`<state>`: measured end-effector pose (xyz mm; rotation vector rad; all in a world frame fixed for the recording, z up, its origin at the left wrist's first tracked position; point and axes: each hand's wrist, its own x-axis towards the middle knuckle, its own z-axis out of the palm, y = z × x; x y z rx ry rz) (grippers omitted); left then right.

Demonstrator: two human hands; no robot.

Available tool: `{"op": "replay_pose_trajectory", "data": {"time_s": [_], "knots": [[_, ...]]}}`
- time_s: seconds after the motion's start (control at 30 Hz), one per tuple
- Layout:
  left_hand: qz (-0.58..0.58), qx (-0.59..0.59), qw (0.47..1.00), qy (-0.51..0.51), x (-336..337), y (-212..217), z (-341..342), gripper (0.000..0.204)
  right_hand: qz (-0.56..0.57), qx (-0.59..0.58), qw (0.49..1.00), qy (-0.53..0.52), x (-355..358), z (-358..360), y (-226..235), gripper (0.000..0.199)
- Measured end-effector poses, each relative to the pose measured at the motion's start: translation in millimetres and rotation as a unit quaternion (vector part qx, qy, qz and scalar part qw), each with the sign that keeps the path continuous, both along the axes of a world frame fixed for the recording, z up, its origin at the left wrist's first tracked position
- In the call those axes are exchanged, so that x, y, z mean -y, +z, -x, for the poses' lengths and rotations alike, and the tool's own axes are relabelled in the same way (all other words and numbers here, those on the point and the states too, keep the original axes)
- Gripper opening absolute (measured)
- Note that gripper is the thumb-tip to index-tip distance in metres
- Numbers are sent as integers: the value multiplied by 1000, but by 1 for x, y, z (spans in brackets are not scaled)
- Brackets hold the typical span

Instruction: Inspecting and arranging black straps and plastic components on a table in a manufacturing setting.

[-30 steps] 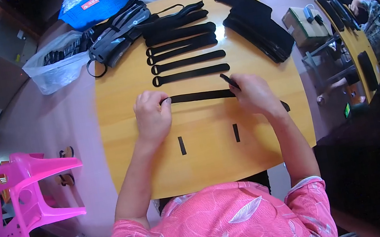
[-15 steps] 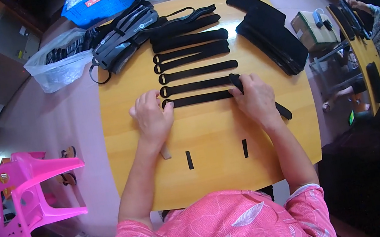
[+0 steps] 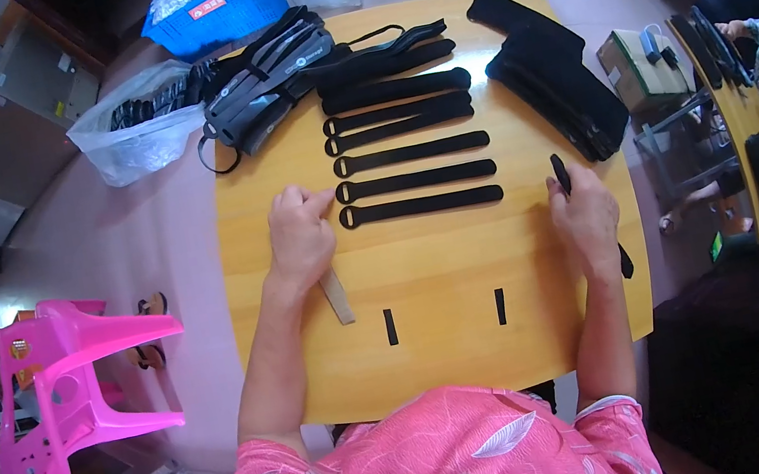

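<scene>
The nearest black looped strap [image 3: 425, 206] lies flat on the yellow wooden table [image 3: 435, 263], its long axis running left to right, with the ringed end at the left and the plain end at the right. It sits between the two hands. The left hand [image 3: 302, 237] is the nearer one: its fingertips are just beside the ringed ends, a little to the left and slightly farther from the body than this strap, and level with the second looped strap [image 3: 420, 179], which lies parallel on the far side. The left fingers are curled; a tan strip [image 3: 336, 297] comes out from under that hand and slants toward the near edge, but whether they grip it I cannot tell. The right hand [image 3: 586, 213] is well apart from the plain end, to its right and somewhat nearer the body, its fingers closed on a loose black strap [image 3: 560, 171] whose tip points away from the body. Two short black strips, one on the left [image 3: 390, 326] and one on the right [image 3: 501, 307], lie nearer the body, roughly crosswise to the looped straps.
</scene>
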<state>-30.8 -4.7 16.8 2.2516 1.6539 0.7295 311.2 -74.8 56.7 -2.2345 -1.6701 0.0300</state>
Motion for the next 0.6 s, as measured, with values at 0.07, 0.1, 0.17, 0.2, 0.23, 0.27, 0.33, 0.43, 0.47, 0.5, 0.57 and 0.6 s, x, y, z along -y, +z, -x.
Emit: {"op": "replay_pose_trajectory", "data": {"time_s": [0.07,0.1,0.17,0.2,0.23,0.27,0.33,0.43,0.47,0.5,0.57,0.6], "knots": [[4,-14,1000,-5,-1,3,-2,28,9,-5,1000,-7,1,-7,-9,22],[-10,-17,1000,-17,-3,2,-1,27,20,-9,1000,-11,1,-9,-13,23],[-27,-23,999,-31,-6,6,1,27,26,-37,999,-14,1,-9,-14,23],[-59,-57,995,-57,-10,10,2,25,34,-64,997,-15,1,-9,-15,23],[-90,-90,988,-84,-13,14,2,23,32,-65,997,-16,1,-10,-15,23],[-92,-92,988,-85,-17,17,3,23,39,-69,997,-14,0,-11,-14,23],[-8,-114,989,-92,-24,22,5,19,45,-74,996,-14,0,-12,-12,22],[75,-85,988,-103,-37,23,9,24,38,-89,995,-13,1,-13,-11,21],[74,-86,988,-104,-40,24,10,24,36,-91,995,-9,0,-14,-12,21],[96,-67,988,-104,-42,23,11,23,37,-93,995,-5,0,-15,-14,22],[116,-49,986,-105,-47,22,11,22,34,-95,995,-3,-1,-16,-13,23],[117,-47,986,-112,-49,21,11,20,33,-97,995,1,0,-15,-13,24]]}}
